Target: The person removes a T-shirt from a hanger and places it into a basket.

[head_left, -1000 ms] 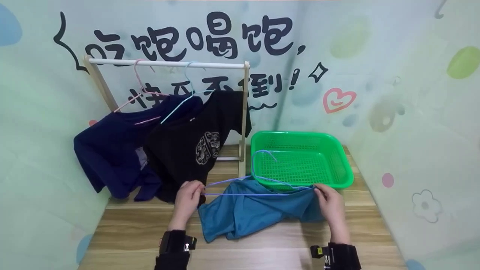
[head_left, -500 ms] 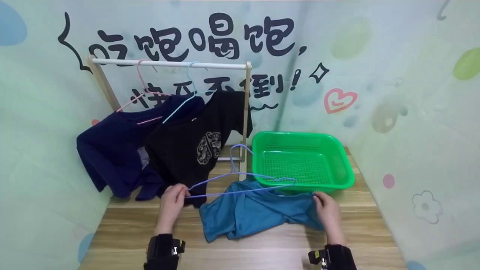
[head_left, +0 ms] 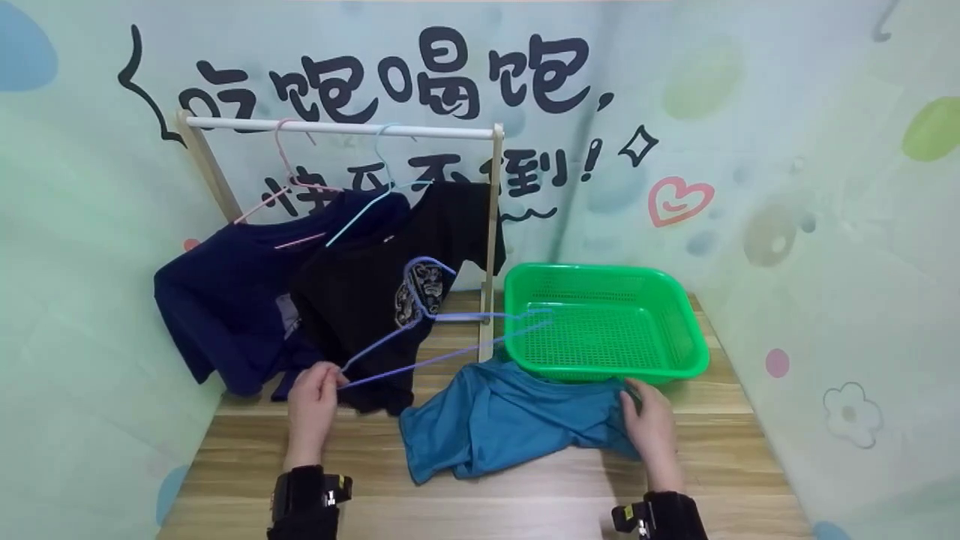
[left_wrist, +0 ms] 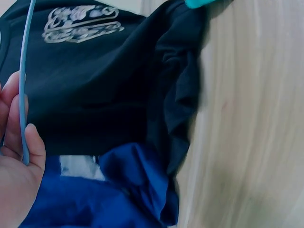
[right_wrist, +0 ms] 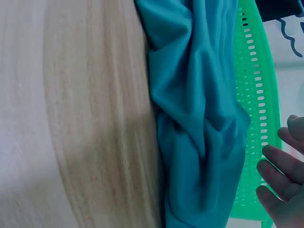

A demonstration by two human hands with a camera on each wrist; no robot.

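My left hand (head_left: 313, 397) pinches the left end of a purple clothes hanger (head_left: 472, 317), held tilted in front of a black T-shirt (head_left: 352, 300). In the left wrist view, thumb and fingers close around the hanger (left_wrist: 23, 95). The hanger's far end overlaps the basket, its hook pointing up and away. A teal T-shirt (head_left: 517, 424) lies crumpled on the wooden table, against the basket's front. My right hand (head_left: 651, 431) is at the shirt's right end, thumb and fingers apart. The right wrist view shows those fingers (right_wrist: 280, 164) loosely spread, with nothing between them.
Behind stands a small clothes rack (head_left: 337, 127) with a white rail. On it hang a navy shirt (head_left: 217, 300) on a pink hanger (head_left: 283, 154) and the black T-shirt on a light blue hanger (head_left: 382, 154). A green plastic basket (head_left: 607, 268) stands to the rack's right.
The left hand has carried the hanger left and raised its far end, away from the teal shirt. The right hand has let go of the shirt's edge and shifted slightly left.
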